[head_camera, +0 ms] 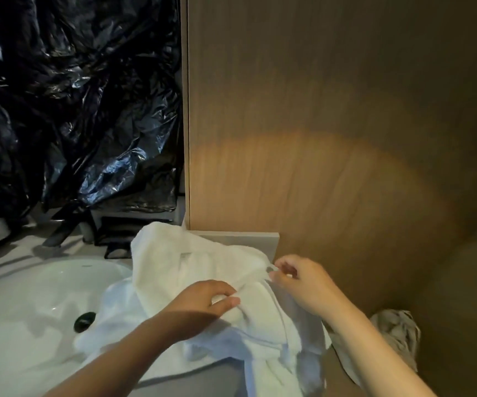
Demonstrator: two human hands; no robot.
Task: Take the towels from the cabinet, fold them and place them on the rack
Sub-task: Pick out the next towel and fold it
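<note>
White towel point(191, 262) lies crumpled in a loose heap over the right rim of the sink point(31, 296) and onto the grey ledge point(231, 239) just beside the wooden panel point(317, 138). Its lower part hangs past the front edge and is cut off by the bottom of the frame. Cannot tell whether the heap is one towel or several, because the layers overlap and the whites blend together.

Left hand point(203, 299): fingers and thumb curled, pinching a thick fold near the middle of the heap. The fingertips are partly buried in the cloth. The forearm comes in from the bottom edge in shadow.

Right hand point(300, 285): thumb and forefinger pinch a thin edge or corner of the towel at its right side, close to the panel. The other fingers are loosely curled.

Sink: a white basin with a dark drain point(85, 321). Its right side is hidden under the towel and its left side is cut off by the frame.

Black plastic sheet point(74, 96) fills the upper left, crinkled and glossy, and what it covers cannot be seen. Dark shapes point(122, 227) below it behind the sink are too dim to identify.

A grey cloth point(397, 333) sits bunched low on the right, partly behind the right forearm. The light is dim, apart from one warm patch on the panel.
</note>
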